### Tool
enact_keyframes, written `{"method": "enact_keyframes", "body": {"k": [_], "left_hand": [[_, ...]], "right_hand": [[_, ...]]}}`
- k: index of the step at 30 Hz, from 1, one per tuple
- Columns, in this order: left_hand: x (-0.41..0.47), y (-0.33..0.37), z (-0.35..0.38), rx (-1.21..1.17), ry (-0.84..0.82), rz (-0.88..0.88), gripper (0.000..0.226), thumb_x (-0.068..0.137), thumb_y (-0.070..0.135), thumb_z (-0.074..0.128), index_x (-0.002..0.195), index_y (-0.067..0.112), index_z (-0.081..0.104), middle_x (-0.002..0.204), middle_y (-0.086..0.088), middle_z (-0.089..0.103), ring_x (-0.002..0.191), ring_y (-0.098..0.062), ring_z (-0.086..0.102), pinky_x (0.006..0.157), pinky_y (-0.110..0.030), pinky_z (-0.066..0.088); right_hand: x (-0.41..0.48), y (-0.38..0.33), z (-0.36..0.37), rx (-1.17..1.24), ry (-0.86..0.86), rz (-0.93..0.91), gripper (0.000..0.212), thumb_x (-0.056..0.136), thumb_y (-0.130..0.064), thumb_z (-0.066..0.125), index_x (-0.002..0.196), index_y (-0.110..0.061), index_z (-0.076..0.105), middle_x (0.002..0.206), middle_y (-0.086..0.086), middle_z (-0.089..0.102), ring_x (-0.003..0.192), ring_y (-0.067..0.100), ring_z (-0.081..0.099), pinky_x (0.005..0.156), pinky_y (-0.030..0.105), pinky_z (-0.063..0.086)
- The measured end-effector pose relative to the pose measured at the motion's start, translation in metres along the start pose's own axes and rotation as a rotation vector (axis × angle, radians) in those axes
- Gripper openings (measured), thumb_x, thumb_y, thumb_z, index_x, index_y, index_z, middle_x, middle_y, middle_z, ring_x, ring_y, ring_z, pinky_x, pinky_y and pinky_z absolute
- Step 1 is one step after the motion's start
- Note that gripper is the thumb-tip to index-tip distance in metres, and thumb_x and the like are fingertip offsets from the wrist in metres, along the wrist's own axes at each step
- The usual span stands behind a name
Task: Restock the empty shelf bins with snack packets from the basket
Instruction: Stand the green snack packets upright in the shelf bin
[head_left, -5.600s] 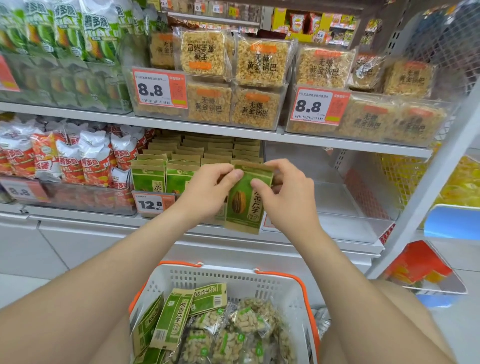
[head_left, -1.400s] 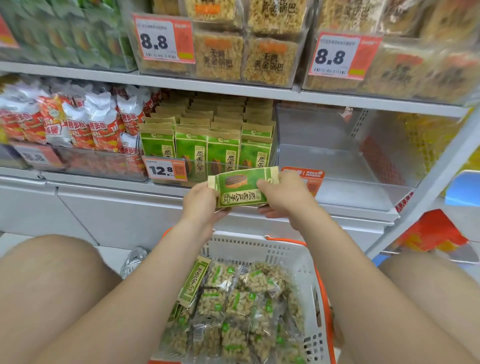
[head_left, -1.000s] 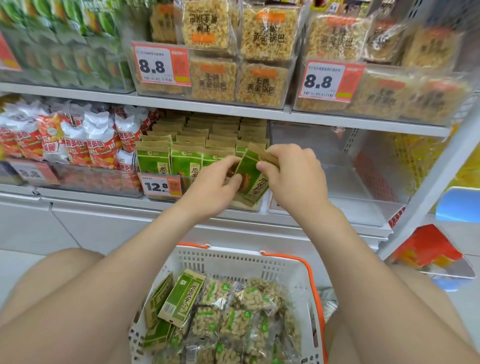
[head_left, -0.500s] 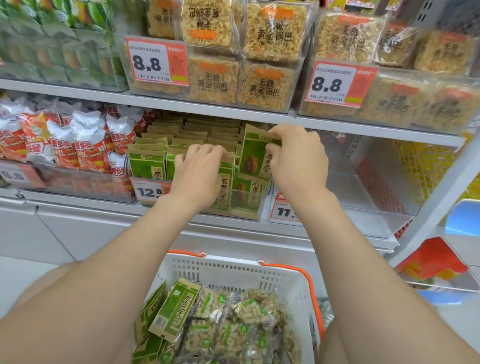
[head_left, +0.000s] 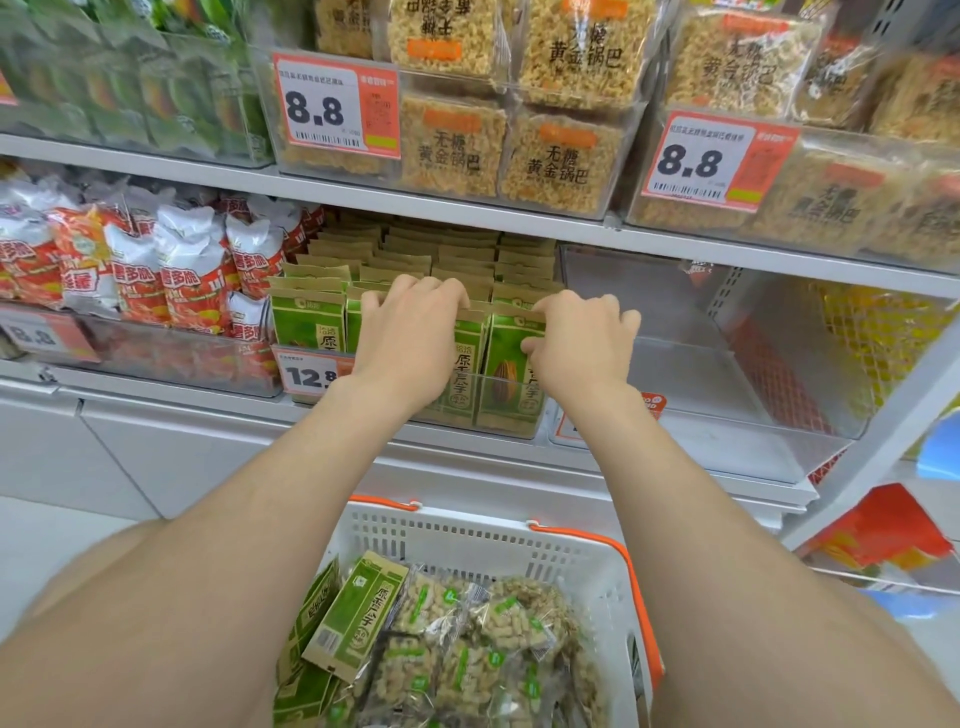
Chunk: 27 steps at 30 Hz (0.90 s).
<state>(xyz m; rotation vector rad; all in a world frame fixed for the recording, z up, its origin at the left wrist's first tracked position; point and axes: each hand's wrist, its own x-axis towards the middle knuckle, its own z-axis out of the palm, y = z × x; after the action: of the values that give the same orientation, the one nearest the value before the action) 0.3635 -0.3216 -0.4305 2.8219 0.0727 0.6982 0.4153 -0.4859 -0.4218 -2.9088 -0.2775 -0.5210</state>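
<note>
Atop shelved green packets (head_left: 508, 371), left hand (head_left: 410, 338), right hand (head_left: 582, 343).

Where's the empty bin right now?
Head view, middle shelf: empty bin sits right of the green packets the right hand holds, under the right 8.8 price tag.

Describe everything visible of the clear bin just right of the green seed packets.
The clear bin looks like see-through plastic, with tall side and back walls and a low front. It sits level on the middle shelf, directly right of the green packets. Nothing shows inside it. An orange price tag sits on its front lip, mostly hidden behind the right forearm. The right hand grips a packet just left of its left wall.
</note>
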Motion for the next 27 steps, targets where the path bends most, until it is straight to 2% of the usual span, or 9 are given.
{"method": "enact_keyframes", "body": {"k": [4, 7, 10, 13, 17, 22, 24, 25, 27], "left_hand": [[-0.002, 0.001, 0.0, -0.069, -0.06, 0.017, 0.051, 0.097, -0.003, 0.057, 0.14, 0.024, 0.057, 0.144, 0.001, 0.059, 0.136, -0.026, 0.046, 0.11, -0.052, 0.035], [-0.007, 0.002, -0.004, -0.128, -0.029, 0.052, 0.057, 0.092, -0.006, 0.06, 0.141, 0.023, 0.055, 0.146, 0.001, 0.053, 0.136, -0.025, 0.044, 0.111, -0.049, 0.038], [-0.017, 0.0, -0.01, -0.12, 0.036, 0.082, 0.044, 0.09, -0.002, 0.063, 0.126, 0.022, 0.059, 0.129, -0.003, 0.051, 0.121, -0.028, 0.045, 0.1, -0.046, 0.043], [-0.031, -0.005, -0.016, -0.067, -0.003, 0.07, 0.026, 0.09, 0.005, 0.067, 0.11, 0.021, 0.06, 0.119, -0.003, 0.054, 0.114, -0.029, 0.047, 0.092, -0.046, 0.045], [-0.057, -0.017, -0.008, 0.018, -0.254, 0.044, 0.013, 0.093, 0.014, 0.061, 0.103, 0.023, 0.06, 0.101, -0.003, 0.066, 0.097, -0.032, 0.064, 0.079, -0.045, 0.055], [-0.103, -0.03, 0.023, 0.264, -0.737, -0.007, 0.012, 0.098, 0.018, 0.06, 0.109, 0.022, 0.063, 0.107, -0.003, 0.063, 0.1, -0.03, 0.065, 0.078, -0.039, 0.052], [-0.12, -0.034, 0.035, 0.351, -0.911, 0.005, 0.008, 0.097, 0.012, 0.059, 0.091, 0.017, 0.059, 0.091, -0.001, 0.058, 0.088, -0.026, 0.063, 0.073, -0.035, 0.051], [-0.127, -0.037, 0.041, 0.378, -0.994, 0.008, 0.018, 0.096, 0.01, 0.058, 0.081, 0.016, 0.053, 0.083, -0.001, 0.054, 0.081, -0.024, 0.06, 0.068, -0.034, 0.048], [-0.14, -0.041, 0.053, 0.446, -1.142, 0.023, 0.023, 0.098, 0.007, 0.055, 0.078, 0.015, 0.048, 0.08, 0.0, 0.05, 0.07, -0.018, 0.053, 0.061, -0.031, 0.044]], "right_hand": [[-0.004, -0.004, 0.004, 0.039, -0.051, -0.041, 0.03, 0.097, -0.037, 0.072, 0.124, -0.025, 0.07, 0.114, 0.007, 0.071, 0.117, 0.034, 0.051, 0.097, 0.047, 0.036], [-0.01, -0.003, 0.002, -0.003, 0.038, -0.036, 0.042, 0.09, -0.041, 0.077, 0.125, -0.022, 0.062, 0.118, 0.007, 0.065, 0.114, 0.033, 0.052, 0.094, 0.046, 0.039], [-0.026, -0.01, -0.001, 0.076, 0.25, -0.104, 0.031, 0.087, -0.02, 0.074, 0.111, -0.021, 0.054, 0.111, 0.006, 0.056, 0.1, 0.031, 0.052, 0.083, 0.042, 0.042], [-0.05, -0.022, -0.006, 0.116, 0.221, -0.214, 0.017, 0.085, -0.009, 0.065, 0.096, -0.019, 0.055, 0.101, 0.004, 0.054, 0.093, 0.028, 0.05, 0.079, 0.04, 0.041], [-0.086, -0.031, -0.003, 0.151, -0.034, -0.27, 0.014, 0.084, -0.008, 0.061, 0.094, -0.017, 0.057, 0.096, 0.004, 0.061, 0.09, 0.03, 0.059, 0.07, 0.037, 0.037], [-0.134, -0.046, 0.008, 0.1, -0.388, -0.312, 0.015, 0.088, -0.008, 0.062, 0.099, -0.015, 0.055, 0.086, 0.004, 0.048, 0.086, 0.035, 0.061, 0.063, 0.035, 0.037], [-0.15, -0.053, 0.015, 0.051, -0.486, -0.361, 0.016, 0.089, -0.011, 0.064, 0.089, -0.016, 0.048, 0.079, 0.002, 0.04, 0.084, 0.034, 0.057, 0.067, 0.036, 0.039], [-0.156, -0.056, 0.019, 0.034, -0.521, -0.383, 0.02, 0.089, -0.012, 0.064, 0.085, -0.016, 0.044, 0.078, 0.001, 0.037, 0.083, 0.033, 0.054, 0.068, 0.037, 0.04], [-0.164, -0.062, 0.027, 0.011, -0.565, -0.408, 0.02, 0.091, -0.011, 0.062, 0.09, -0.017, 0.043, 0.081, 0.003, 0.04, 0.081, 0.033, 0.051, 0.069, 0.037, 0.041]]}}
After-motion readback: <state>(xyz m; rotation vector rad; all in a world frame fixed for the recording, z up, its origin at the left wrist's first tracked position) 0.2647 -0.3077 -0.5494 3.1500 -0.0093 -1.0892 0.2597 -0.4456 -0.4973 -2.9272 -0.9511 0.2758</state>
